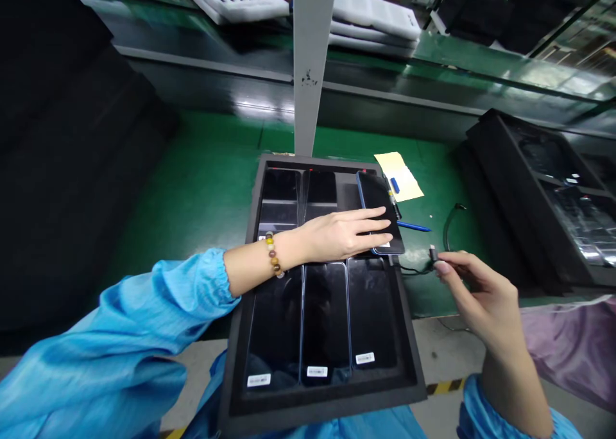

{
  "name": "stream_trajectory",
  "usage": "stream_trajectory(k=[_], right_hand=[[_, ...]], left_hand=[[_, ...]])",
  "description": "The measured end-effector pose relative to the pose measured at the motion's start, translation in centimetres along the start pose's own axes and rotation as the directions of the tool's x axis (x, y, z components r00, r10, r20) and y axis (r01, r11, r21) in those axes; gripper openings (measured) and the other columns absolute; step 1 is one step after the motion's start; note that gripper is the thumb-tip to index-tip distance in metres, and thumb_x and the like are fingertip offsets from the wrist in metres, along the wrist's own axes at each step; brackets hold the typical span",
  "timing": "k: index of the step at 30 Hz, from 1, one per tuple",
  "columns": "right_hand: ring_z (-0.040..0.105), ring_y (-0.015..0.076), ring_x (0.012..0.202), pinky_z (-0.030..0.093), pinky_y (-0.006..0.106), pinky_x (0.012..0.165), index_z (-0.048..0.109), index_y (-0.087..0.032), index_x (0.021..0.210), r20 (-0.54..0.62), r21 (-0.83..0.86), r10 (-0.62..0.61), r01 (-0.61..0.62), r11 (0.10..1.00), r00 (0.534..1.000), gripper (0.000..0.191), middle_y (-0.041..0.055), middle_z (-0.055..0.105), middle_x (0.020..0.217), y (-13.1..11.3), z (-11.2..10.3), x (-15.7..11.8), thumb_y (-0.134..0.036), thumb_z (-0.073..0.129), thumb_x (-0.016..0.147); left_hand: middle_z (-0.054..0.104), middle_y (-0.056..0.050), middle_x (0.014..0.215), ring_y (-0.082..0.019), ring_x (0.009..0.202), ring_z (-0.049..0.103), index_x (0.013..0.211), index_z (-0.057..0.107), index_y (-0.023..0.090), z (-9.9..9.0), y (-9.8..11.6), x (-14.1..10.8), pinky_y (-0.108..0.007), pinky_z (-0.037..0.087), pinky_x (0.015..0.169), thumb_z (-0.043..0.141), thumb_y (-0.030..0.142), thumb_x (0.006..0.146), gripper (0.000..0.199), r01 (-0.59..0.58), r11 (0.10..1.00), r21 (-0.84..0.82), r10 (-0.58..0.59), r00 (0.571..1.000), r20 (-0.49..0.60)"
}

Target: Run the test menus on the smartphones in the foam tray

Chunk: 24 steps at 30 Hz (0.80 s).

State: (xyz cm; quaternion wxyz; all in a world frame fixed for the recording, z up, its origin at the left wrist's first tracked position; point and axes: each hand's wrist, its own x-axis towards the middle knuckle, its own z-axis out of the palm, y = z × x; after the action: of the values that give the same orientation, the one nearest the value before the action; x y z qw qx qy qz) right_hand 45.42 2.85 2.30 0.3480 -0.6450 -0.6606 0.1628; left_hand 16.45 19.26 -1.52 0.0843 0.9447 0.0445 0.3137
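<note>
A black foam tray [320, 415] holds several dark phones with small white labels, set in two rows. My left hand [344, 235] reaches across it, fingers spread and lying flat on a blue-edged phone [374, 196] at the upper right. That phone sits askew over the tray's right edge. To the right of the tray, my right hand [476, 288] pinches a black cable plug [434, 254] between thumb and forefinger, its metal tip pointing up. The plug is apart from the phone. Its cord runs left toward the tray's edge.
A yellow paper [409, 181] with a blue cap, a black marker [394, 205] and a blue pen [414, 226] lie beyond the tray's right side. Dark tray stacks stand left [72, 169] and right [520, 233]. A grey post [310, 73] rises behind the tray. White trays [375, 18] sit further back.
</note>
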Motion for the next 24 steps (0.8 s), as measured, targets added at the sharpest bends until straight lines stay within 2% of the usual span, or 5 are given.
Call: stream_trajectory(k=[10,14,18,21,24], right_hand=[[0.071,0.0195,0.088,0.057,0.033,0.079,0.073,-0.028,0.112,0.165,0.033,-0.153,0.150,0.988,0.974,0.012,0.0038,0.075,0.100,-0.7,1.7,0.8,-0.024,0.072,0.101],[0.068,0.0213,0.095,0.055,0.037,0.083,0.072,-0.027,0.116,0.266,0.033,-0.295,0.297,0.954,0.918,0.016,0.0052,0.073,0.104,-2.5,3.7,1.5,-0.019,0.070,0.102],[0.062,0.0225,0.097,0.047,0.041,0.086,0.073,-0.026,0.110,0.288,-0.123,-0.395,0.443,0.888,0.872,0.008,0.0054,0.073,0.103,-4.3,6.0,2.7,-0.025,0.072,0.103],[0.061,0.0231,0.099,0.044,0.042,0.087,0.073,-0.024,0.108,0.329,-0.177,-0.420,0.492,0.852,0.846,0.006,0.0056,0.074,0.102,-5.4,7.1,3.4,-0.027,0.069,0.105],[0.060,0.0232,0.099,0.043,0.041,0.086,0.074,-0.023,0.107,0.372,-0.175,-0.434,0.520,0.836,0.821,0.009,0.0056,0.073,0.101,-6.3,7.8,3.8,-0.028,0.068,0.106]], left_hand=[[0.061,-0.018,0.159,-0.030,0.162,0.044,0.139,0.074,0.016,1.6,-1.0,0.8,-0.047,0.051,0.127,0.063,0.020,0.106,0.034,0.149,0.977,-0.150,-0.120,0.975,0.189],[0.053,-0.021,0.165,-0.035,0.158,0.047,0.149,0.067,0.017,-1.2,-1.7,-0.1,-0.057,0.044,0.129,0.072,0.035,0.101,0.051,0.235,0.963,-0.134,-0.197,0.948,0.251],[0.057,-0.022,0.160,-0.040,0.147,0.054,0.155,0.061,0.017,-4.7,-2.6,-2.5,-0.060,0.045,0.123,0.078,0.059,0.093,0.077,0.449,0.885,0.124,-0.465,0.830,0.307],[0.043,-0.024,0.171,-0.047,0.156,0.043,0.162,0.051,0.018,-5.8,-2.3,-4.3,-0.062,0.037,0.128,0.082,0.075,0.080,0.105,0.446,0.860,0.248,-0.510,0.773,0.379],[0.039,-0.028,0.172,-0.047,0.160,0.039,0.164,0.048,0.014,-5.3,-1.5,-5.1,-0.061,0.038,0.129,0.076,0.073,0.088,0.101,0.393,0.868,0.305,-0.489,0.788,0.375]])
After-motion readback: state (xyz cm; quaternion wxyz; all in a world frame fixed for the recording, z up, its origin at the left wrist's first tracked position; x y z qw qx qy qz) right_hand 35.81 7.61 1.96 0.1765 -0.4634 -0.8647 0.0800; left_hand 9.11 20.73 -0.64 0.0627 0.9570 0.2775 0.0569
